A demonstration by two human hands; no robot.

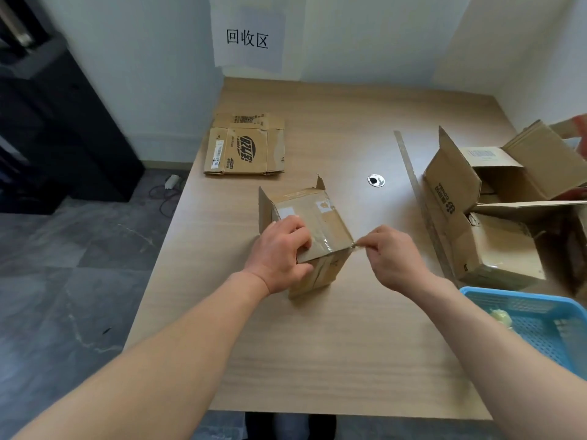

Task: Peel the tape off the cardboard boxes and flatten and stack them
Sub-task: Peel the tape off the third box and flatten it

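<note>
Cardboard box (313,217) sits centrally on the table (317,344). We clamp its near-left edge with our left hand (279,249), while our right hand (390,255) pinches the tape (327,244) end at its right corner, so the strip runs leftward from there.

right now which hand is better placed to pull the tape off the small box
Right. The right hand pinches the loose tape end at the corner of the small box, so it can pull away from there. The left hand grips the box's near edge, steadying it.
</note>
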